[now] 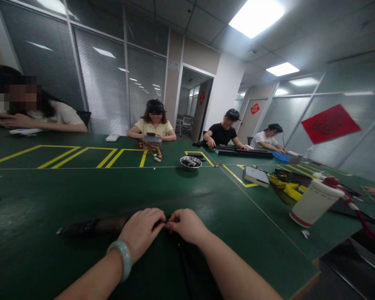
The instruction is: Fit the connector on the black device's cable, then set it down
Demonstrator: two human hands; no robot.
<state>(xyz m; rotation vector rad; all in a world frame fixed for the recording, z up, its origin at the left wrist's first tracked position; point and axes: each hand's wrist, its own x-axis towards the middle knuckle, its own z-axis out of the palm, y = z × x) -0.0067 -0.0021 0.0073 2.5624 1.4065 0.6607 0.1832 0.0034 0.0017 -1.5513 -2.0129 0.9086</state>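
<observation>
A long dark cylindrical tool, which looks like an electric screwdriver (95,227), lies on the green table with its narrow metal tip toward the left. My left hand (143,227), a pale bangle on its wrist, is closed over the tool's right end. My right hand (186,225) meets it there, thumb and fingers pinched at a small dark end. A black cable (181,254) runs down toward me from beneath the right hand. The exact joint between tool and cable is hidden by my fingers.
Ahead stands a metal bowl (191,163) with dark pieces in it. To the right are a grey box (256,176), yellow items (293,192) and a tilted white cup (315,202). Several people sit across the table, one beside a box with coloured wires (153,146).
</observation>
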